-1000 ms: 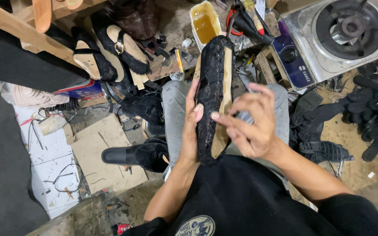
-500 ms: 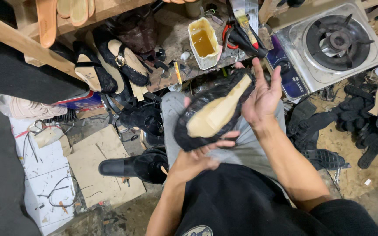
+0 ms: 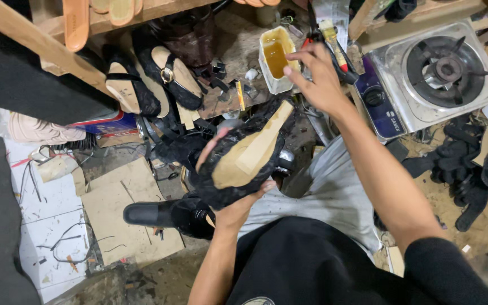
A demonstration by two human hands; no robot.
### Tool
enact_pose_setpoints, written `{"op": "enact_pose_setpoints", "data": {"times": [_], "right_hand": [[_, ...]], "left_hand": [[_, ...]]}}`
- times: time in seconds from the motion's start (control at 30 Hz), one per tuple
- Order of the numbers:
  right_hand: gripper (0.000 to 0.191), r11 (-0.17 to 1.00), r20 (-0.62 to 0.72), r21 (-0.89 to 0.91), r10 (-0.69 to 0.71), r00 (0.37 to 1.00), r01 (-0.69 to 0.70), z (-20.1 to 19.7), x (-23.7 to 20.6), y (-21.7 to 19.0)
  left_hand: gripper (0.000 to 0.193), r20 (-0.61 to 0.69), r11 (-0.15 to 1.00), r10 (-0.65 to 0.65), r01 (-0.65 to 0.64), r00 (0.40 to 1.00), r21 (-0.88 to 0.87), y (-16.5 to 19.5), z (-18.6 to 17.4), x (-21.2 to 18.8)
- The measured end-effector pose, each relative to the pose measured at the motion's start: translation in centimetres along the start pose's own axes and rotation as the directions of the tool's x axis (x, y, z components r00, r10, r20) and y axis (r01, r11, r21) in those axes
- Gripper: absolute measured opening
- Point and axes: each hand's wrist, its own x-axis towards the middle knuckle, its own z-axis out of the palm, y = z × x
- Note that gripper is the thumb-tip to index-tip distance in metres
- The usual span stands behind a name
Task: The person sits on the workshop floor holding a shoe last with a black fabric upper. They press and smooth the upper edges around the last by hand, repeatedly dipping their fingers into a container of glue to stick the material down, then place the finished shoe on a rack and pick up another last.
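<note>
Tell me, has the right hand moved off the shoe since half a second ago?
Yes. The right hand left the shoe and reached forward to the glue tub.

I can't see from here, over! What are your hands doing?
Left hand holds black shoe, sole up. Right hand open, reaching by glue tub. Brush beside it; nothing blocking.

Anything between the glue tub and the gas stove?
Head view: the right hand reaches in there, with a brush and red-handled pliers lying between glue tub and stove.

Black shoe [image 3: 244, 161], sole up; tilted
</note>
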Motion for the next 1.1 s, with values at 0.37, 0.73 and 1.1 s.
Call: {"op": "enact_pose_setpoints", "data": {"times": [0.37, 0.73, 1.1], "right_hand": [[0.070, 0.201, 0.060, -0.941, -0.693, 0.718, 0.272, 3.5, 7.7, 6.3], [0.065, 0.918, -0.135, 0.177, -0.334, 0.933, 0.354, -2.5, -10.2, -10.1], [0.089, 0.923, -0.101, 0.167, -0.334, 0.937, 0.347, -0.3, -16.9, -14.9]], "left_hand": [[0.103, 0.029, 0.988, 0.087, -0.090, 0.996, 0.123, -1.2, 0.3, -1.4], [0.096, 0.060, 0.961, 0.216, -0.223, 0.975, 0.165, -3.0, 1.9, 0.0], [0.073, 0.248, 0.838, 0.385, -0.450, 0.889, 0.309, -1.2, 2.4, 0.9]]}}
